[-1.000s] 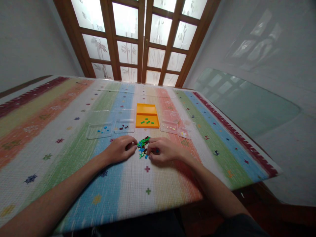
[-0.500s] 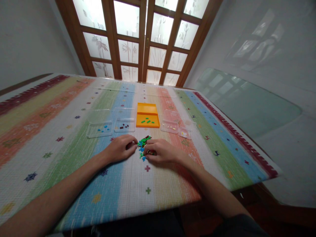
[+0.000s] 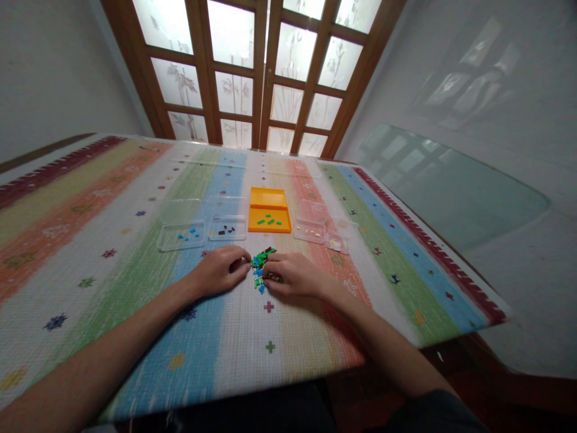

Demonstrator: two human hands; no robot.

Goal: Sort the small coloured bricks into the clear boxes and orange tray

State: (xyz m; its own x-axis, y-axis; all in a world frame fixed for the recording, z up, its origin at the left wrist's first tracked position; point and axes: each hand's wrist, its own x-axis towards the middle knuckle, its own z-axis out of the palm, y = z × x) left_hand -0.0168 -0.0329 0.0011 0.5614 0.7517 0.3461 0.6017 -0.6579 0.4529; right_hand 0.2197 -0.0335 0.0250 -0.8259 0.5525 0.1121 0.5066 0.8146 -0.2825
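A small heap of toy building bricks [image 3: 258,262], mostly green and blue with some dark brown and pale ones, lies on the striped tablecloth between my hands. My left hand [image 3: 220,268] rests at the heap's left edge, thumb and fingers curled together at the tips. From the right, my right hand [image 3: 293,274] reaches over the heap with bent fingers closed among the bricks. Whatever either hand's fingertips hold is too small or hidden to make out. Part of the heap is covered by my right hand.
Beyond the hands stands an open orange box [image 3: 270,228] with several green bricks. Left of it, clear boxes hold blue bricks [image 3: 193,231] and dark brown bricks [image 3: 222,233]. To its right are a clear box [image 3: 309,239] with pale bricks and a smaller clear box [image 3: 337,250].
My right hand's fingers have shifted very slightly over the bricks. My left hand and the boxes look the same.
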